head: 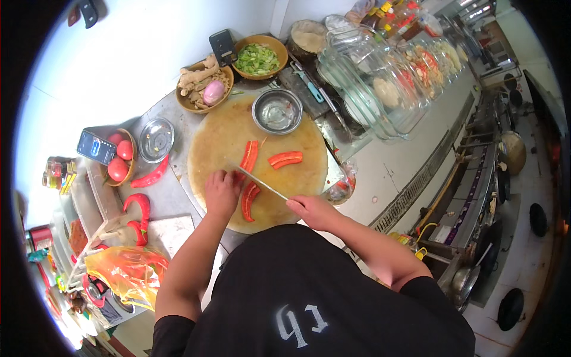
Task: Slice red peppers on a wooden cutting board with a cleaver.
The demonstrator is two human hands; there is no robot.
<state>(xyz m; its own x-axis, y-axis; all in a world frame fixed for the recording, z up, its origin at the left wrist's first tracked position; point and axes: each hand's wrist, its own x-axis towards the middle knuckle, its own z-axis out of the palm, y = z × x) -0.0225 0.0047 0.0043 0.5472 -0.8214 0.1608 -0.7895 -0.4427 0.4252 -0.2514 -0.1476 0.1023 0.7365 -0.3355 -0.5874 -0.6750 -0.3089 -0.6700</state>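
Observation:
My right hand [314,212] grips a knife [263,182], its blade seen nearly edge-on above a round cutting board [214,147]. The blade crosses a halved red chili pepper [250,156], cut side up. My left hand [222,192] holds that pepper against the board, fingers bent beside the blade. Nearer my body lies a curved pepper piece [248,206] with its pale inner ribs showing. Another red piece [285,159] rests farther right. On the board's far edge stands a steel bowl [277,111], with a few red bits inside.
Behind the board are a basket of ginger [196,80] with a peeled onion and a bowl of chopped greens [257,60]. Glass containers [379,89] stand right. At left sit tomatoes [118,169], a phone [96,147], a small steel bowl [156,139], whole red peppers [142,209] and a plastic bag [127,270].

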